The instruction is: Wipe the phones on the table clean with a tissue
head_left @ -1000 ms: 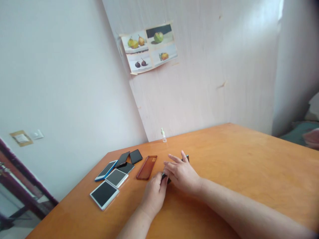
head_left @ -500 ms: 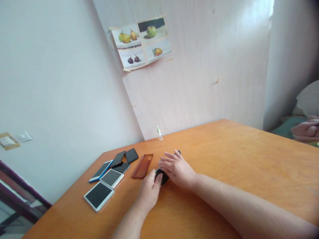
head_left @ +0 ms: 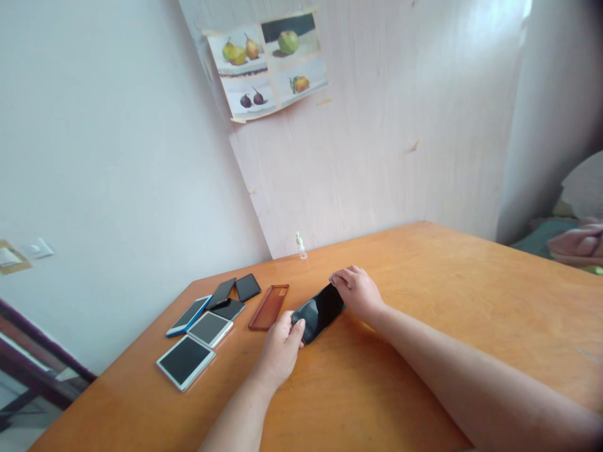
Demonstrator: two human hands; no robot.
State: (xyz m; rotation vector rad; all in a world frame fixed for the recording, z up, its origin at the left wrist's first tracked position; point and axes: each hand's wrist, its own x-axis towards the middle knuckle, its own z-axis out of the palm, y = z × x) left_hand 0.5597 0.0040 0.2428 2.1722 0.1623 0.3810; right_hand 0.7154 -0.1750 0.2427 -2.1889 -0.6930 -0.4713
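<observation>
A slim, rectangular black phone with a glossy dark screen [head_left: 319, 315] lies at a slant, screen up, between the person's two hands above the orange-brown wooden table [head_left: 471, 282]. The left hand [head_left: 277, 348] is clamped on the phone's near left end, its thumb pressed over the face of the screen. The right hand [head_left: 362, 294] is at the far right end, fingers bunched together at the upper corner; whether they pinch the edge or only rest there, I cannot tell. Just left of the phone lies a translucent reddish-brown phone case [head_left: 269, 307], flat on the wood. Further left are a white-framed tablet with a dark screen [head_left: 185, 362], a smaller white-framed device with a grey screen [head_left: 210, 329], a white-faced device with a blue edge [head_left: 189, 315] and three dark flat devices [head_left: 247, 287], close together, some overlapping. A small clear bottle with a pale green top [head_left: 301, 246] stands upright near the table's back edge, below a sheet of four fruit pictures [head_left: 268, 66] on the pale panel [head_left: 367, 169].
</observation>
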